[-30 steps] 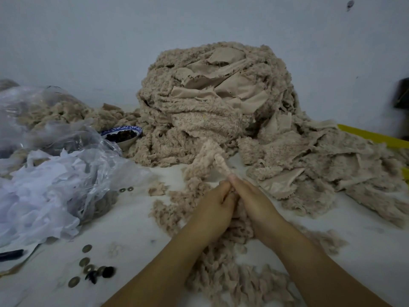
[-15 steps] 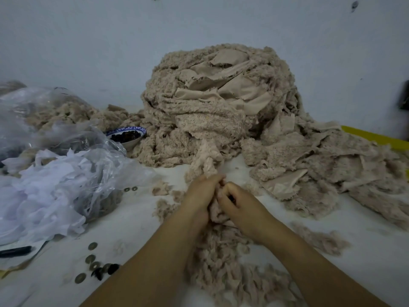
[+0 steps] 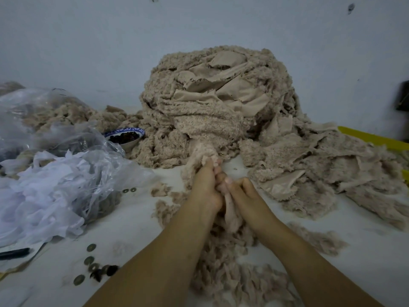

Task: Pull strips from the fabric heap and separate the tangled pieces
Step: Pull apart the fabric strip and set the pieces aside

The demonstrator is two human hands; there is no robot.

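Observation:
A tall heap of beige fuzzy fabric (image 3: 212, 103) rises at the middle back of the white table (image 3: 137, 220). One fuzzy strip (image 3: 202, 152) runs down from the heap's base into my hands. My left hand (image 3: 204, 185) grips the strip close to the heap. My right hand (image 3: 241, 194) holds the same strip just below and to the right, touching the left hand. The strip's lower end hangs between my wrists onto a loose pile of pulled pieces (image 3: 230, 273) near the front.
A lower spread of beige scraps (image 3: 327, 171) fills the right side. Clear plastic bags with white and beige scraps (image 3: 51, 173) lie on the left. A blue-rimmed bowl of dark bits (image 3: 125, 137) stands behind them. Coins and dark buttons (image 3: 95, 268) lie front left.
Both hands have moved forward toward the heap and now grip the strip higher up. The left hand has gone ahead of the right.

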